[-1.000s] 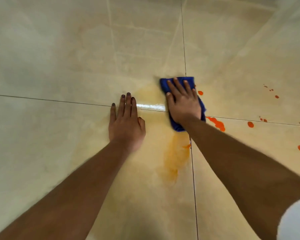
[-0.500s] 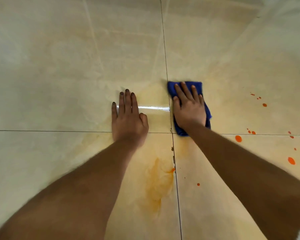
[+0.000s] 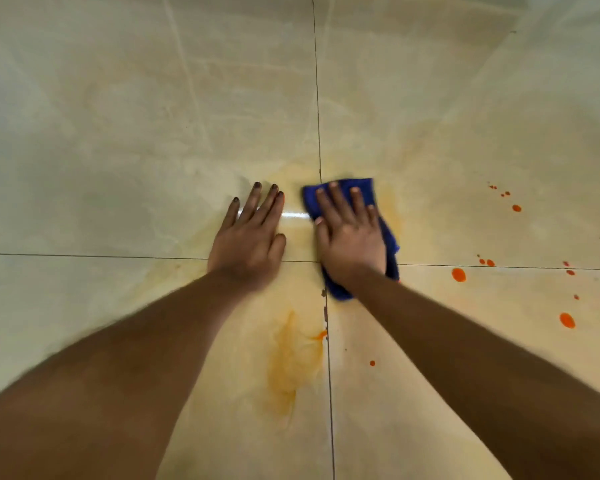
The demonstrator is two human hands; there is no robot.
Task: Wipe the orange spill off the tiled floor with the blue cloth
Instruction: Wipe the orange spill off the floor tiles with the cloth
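Note:
My right hand (image 3: 350, 233) lies flat on the blue cloth (image 3: 361, 187), pressing it to the tiled floor (image 3: 118, 133) just right of the vertical grout line. The cloth shows past my fingertips and beside my wrist. My left hand (image 3: 250, 237) rests palm down on the bare tile to the left, fingers spread, holding nothing. A smeared orange stain (image 3: 291, 362) lies below both hands, left of the grout line. Bright orange drops (image 3: 459, 274) dot the tiles to the right, with a larger drop (image 3: 567, 320) further out.
Pale glossy tiles fill the view, with a vertical grout line (image 3: 317, 98) and a horizontal one (image 3: 84, 255) crossing between my hands. A faint orange film surrounds the cloth. A small orange drop (image 3: 372, 363) sits between my forearms.
My right hand has slid the cloth left, closer to my left hand and the grout crossing. The orange blotch beside the cloth a second ago is gone.

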